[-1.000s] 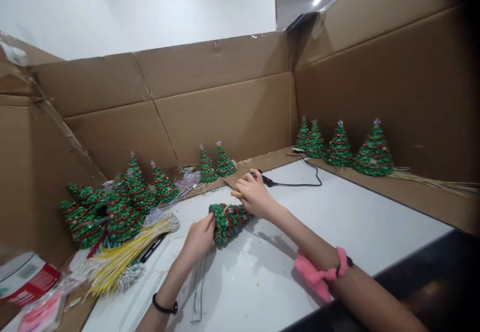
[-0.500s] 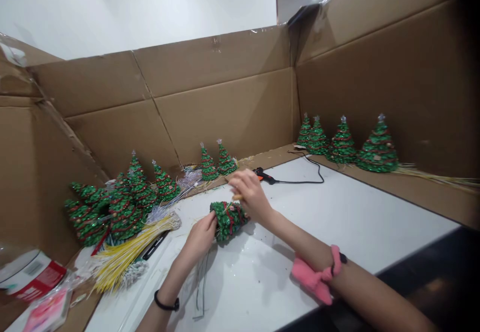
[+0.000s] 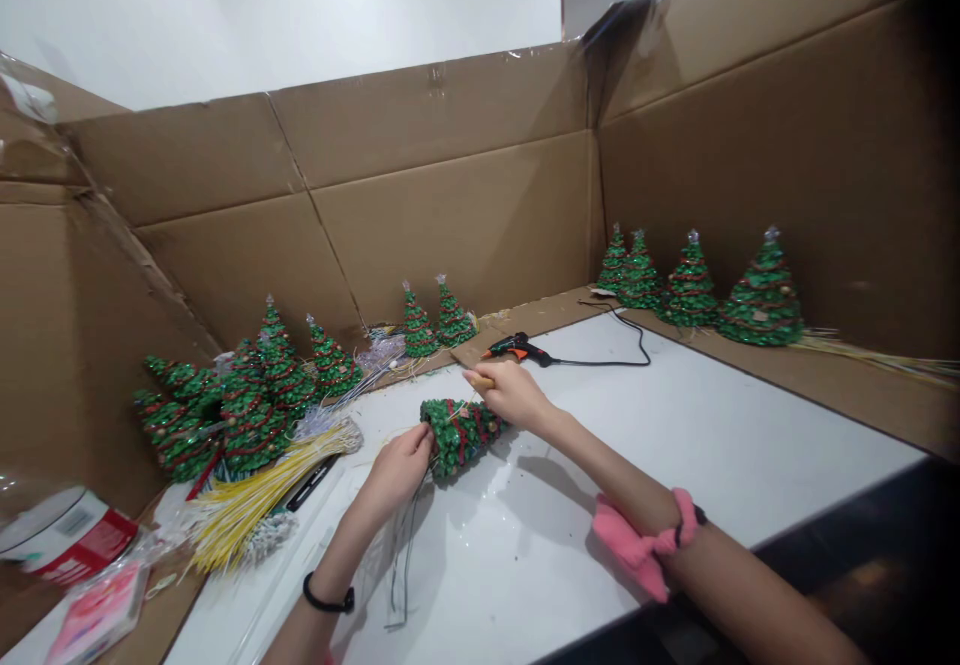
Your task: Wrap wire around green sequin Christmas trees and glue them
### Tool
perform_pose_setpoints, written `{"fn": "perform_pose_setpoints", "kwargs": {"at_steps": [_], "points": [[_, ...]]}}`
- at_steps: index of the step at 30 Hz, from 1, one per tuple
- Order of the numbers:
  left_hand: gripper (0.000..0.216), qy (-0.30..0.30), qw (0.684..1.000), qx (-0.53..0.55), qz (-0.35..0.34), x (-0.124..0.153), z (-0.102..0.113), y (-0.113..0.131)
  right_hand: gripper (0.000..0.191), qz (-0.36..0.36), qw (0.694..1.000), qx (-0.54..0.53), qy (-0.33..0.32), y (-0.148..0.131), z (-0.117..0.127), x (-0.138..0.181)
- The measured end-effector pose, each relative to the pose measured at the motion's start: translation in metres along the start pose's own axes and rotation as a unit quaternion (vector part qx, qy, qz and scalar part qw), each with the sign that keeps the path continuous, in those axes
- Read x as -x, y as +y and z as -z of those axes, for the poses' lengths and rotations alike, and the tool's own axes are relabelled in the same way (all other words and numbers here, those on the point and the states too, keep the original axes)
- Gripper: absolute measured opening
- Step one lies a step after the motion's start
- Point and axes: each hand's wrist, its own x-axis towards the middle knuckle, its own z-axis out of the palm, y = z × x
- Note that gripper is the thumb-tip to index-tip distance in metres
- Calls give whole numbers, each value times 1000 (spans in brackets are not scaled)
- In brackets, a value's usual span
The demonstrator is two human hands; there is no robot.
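Observation:
A small green Christmas tree (image 3: pixel 459 440) with red garland lies on its side over the white tabletop. My left hand (image 3: pixel 401 467) is closed on the rim of its base. Thin dark wires (image 3: pixel 407 565) trail down below that hand. Above the tree, my right hand (image 3: pixel 514 395) is closed around a short tool with a yellow-brown handle (image 3: pixel 481 382); its kind is unclear. A thin pale strand (image 3: pixel 459 407) runs between this tool and the tree's side. The tree's tip is partly hidden behind my right hand.
A black and orange glue gun (image 3: pixel 525 348) with its cord lies behind my right hand. Finished trees stand left (image 3: pixel 274 375), back (image 3: pixel 420 325) and right (image 3: pixel 763 295). Yellow wires (image 3: pixel 255 495) lie in a bundle at left. Cardboard walls (image 3: pixel 450 185) enclose the table.
My right hand has come down a little and turned, its fingers now more closed around the handle. My left hand still grips the tree's base. The glue gun's orange nozzle is now more visible.

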Motion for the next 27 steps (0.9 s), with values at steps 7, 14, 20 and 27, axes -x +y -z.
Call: {"fn": "perform_pose_setpoints", "kwargs": {"at_steps": [7, 14, 20, 27], "points": [[24, -30, 994, 104, 28, 4, 2, 9, 29, 116, 991, -57, 39, 1, -2, 1], [25, -79, 971, 220, 41, 5, 0, 17, 22, 186, 979, -51, 59, 0, -2, 3], [35, -104, 946, 307, 30, -1, -1, 14, 19, 185, 981, -38, 52, 0, -1, 4], [45, -110, 926, 356, 60, -3, 2, 4, 16, 157, 985, -68, 2, 4, 7, 2]]}}
